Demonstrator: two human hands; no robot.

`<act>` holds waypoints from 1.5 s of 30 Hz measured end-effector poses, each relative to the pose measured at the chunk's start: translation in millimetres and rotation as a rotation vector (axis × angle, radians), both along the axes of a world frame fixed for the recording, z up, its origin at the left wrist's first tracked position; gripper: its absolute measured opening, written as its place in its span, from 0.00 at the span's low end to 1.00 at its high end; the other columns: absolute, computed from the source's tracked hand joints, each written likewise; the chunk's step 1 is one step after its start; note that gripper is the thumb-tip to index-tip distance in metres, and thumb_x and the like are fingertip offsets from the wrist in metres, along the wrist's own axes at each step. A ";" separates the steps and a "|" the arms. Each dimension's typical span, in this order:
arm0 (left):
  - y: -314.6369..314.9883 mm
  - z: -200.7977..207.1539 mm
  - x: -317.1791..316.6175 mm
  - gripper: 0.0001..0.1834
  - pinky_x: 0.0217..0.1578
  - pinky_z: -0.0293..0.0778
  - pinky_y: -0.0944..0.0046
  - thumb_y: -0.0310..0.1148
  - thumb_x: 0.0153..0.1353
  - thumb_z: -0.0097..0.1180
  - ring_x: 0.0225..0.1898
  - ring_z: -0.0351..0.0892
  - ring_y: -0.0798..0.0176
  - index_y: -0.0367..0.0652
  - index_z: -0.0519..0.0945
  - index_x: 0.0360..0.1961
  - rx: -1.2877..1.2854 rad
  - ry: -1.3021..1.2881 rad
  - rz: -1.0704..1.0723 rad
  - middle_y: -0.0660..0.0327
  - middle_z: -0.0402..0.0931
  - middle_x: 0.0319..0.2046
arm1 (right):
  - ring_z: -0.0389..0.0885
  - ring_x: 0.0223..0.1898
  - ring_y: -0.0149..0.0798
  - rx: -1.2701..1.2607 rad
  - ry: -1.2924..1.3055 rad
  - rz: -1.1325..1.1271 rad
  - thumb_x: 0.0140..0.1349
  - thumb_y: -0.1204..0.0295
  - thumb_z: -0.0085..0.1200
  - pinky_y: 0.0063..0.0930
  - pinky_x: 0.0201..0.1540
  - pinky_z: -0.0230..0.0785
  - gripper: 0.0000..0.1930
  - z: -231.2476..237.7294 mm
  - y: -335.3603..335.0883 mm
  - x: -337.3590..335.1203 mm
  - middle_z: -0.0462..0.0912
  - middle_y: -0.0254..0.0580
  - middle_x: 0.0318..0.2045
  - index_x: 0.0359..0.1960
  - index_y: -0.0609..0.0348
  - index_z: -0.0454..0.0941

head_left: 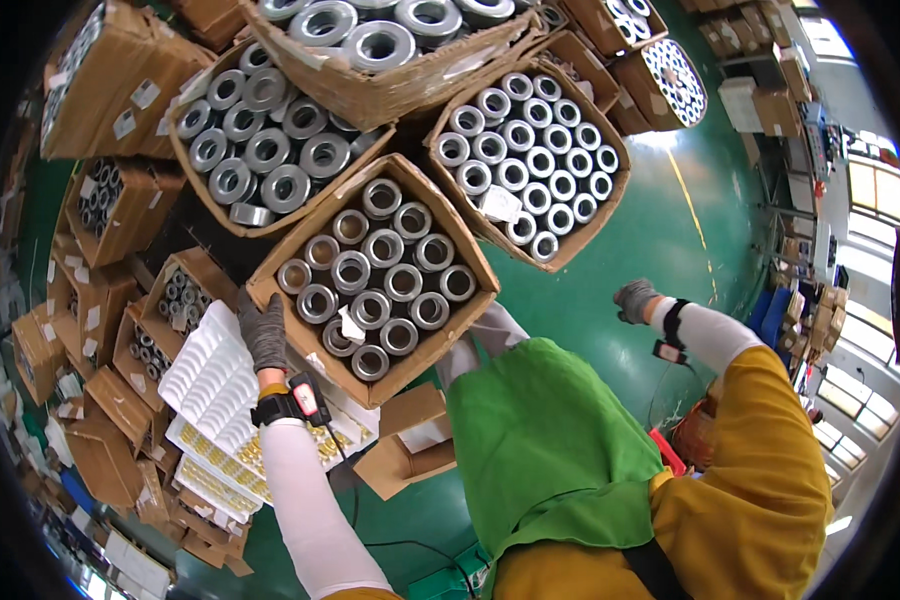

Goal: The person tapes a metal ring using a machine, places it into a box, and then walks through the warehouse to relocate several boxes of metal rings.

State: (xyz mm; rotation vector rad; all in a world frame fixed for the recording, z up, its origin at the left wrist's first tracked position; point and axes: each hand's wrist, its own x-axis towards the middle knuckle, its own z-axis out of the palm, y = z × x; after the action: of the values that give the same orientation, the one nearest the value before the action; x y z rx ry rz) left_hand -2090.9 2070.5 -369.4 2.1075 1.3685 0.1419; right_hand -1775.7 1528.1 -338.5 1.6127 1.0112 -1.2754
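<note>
My left hand [263, 335], in a grey knit glove, grips the left corner of an open cardboard box [425, 355], its thumb by the rim and the other fingers along the outside. Inside that box stand several metal rings [370, 308] in rows, with a scrap of white paper [351, 325] among them. My right hand [634, 300], gloved in grey too, is held out to the right over the green floor. Its fingers are curled in, and nothing shows in them. Below my left hand lie stacked white moulded trays [215, 375], the lower ones holding small gold-coloured parts.
More cardboard boxes of metal rings stand beyond: one at right [560, 262], one at left [205, 200], and a raised one [370, 105] behind. An opened carton [395, 470] lies by my legs. A black cable [420, 543] runs across the green floor [610, 235].
</note>
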 end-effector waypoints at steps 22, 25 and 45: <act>53.0 -36.9 -1.9 0.18 0.31 0.71 0.62 0.28 0.43 0.48 0.28 0.77 0.54 0.40 0.77 0.39 0.007 0.119 -0.402 0.49 0.76 0.27 | 0.78 0.26 0.36 0.704 0.215 -1.343 0.42 0.68 0.55 0.29 0.30 0.71 0.20 -73.1 207.0 -84.4 0.79 0.46 0.25 0.40 0.62 0.75; 2.5 2.0 28.8 0.19 0.35 0.71 0.60 0.27 0.43 0.46 0.34 0.78 0.52 0.41 0.77 0.40 0.001 0.200 -0.271 0.50 0.77 0.33 | 0.78 0.22 0.35 0.742 0.181 -1.330 0.44 0.68 0.55 0.29 0.27 0.71 0.19 -76.0 190.3 -78.2 0.78 0.47 0.23 0.40 0.63 0.74; -39.5 -14.8 -55.6 0.19 0.34 0.71 0.60 0.24 0.45 0.47 0.31 0.77 0.50 0.46 0.77 0.41 -0.127 0.022 -0.201 0.51 0.76 0.32 | 0.75 0.26 0.57 0.673 -0.014 -0.840 0.48 0.66 0.49 0.45 0.29 0.68 0.11 -31.0 143.1 -161.9 0.75 0.58 0.20 0.30 0.60 0.72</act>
State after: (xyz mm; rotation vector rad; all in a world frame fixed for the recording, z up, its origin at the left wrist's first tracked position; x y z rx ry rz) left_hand -2146.5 2030.9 -384.2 2.1297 1.1389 -0.0488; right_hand -1937.6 1671.1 -369.5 2.7513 0.8075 -1.5176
